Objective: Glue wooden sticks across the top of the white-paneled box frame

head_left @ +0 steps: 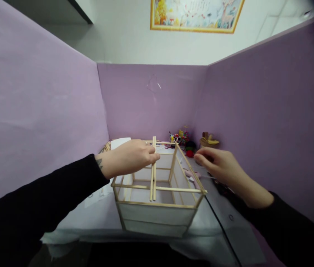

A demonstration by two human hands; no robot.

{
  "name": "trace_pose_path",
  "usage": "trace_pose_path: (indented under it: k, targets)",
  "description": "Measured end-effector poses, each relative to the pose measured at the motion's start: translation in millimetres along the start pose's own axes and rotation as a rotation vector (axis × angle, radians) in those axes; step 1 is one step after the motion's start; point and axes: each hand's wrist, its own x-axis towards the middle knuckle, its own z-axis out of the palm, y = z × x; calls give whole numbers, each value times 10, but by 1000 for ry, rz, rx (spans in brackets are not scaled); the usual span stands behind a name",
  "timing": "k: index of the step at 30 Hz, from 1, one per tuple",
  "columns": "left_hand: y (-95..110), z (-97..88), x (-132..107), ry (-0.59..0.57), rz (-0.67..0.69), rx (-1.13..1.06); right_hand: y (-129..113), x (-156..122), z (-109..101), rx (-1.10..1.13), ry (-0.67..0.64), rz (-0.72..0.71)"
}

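A box frame of thin wooden sticks with white paper walls (157, 213) stands on the white-covered table in front of me. Two wooden sticks (153, 174) lie side by side across its open top, running front to back. My left hand (130, 157) rests over the frame's far left part, its fingers closed on the far end of those sticks. My right hand (218, 165) hovers just right of the frame's right rim, its fingers curled together; I cannot make out anything in them.
Purple partition walls (257, 122) close in the table on the left, back and right. Small colourful craft items (180, 138) and a wooden bowl (208, 142) sit at the back. A black cable (220, 226) runs along the table's right side. White paper (120, 142) lies back left.
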Motion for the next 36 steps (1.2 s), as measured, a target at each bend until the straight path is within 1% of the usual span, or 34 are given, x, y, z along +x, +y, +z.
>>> trace_pose_path:
  k: [2, 4, 7, 11, 16, 22, 28, 36]
  targets:
    - [-8, 16, 25, -69, 29, 40, -142, -74, 64, 85, 11, -126]
    - [-30, 29, 43, -116, 49, 62, -219, -140, 130, 132, 52, -225]
    - [-59, 42, 66, -126, 69, 70, -249, -200, 175, 172, 95, -334]
    - [-54, 42, 106, -127, 101, 59, -232, -225, 168, 186, 73, -411]
    - [-32, 28, 160, -171, 109, 47, -208, -245, 173, 201, 37, -407]
    - [-41, -5, 201, -199, 120, 28, -214, -268, 174, 243, 54, -379]
    - [11, -28, 227, -250, 99, 37, -226, -280, 176, 261, 34, -348]
    - [21, 23, 219, -222, 87, 36, -195, -292, 177, 226, 28, -351]
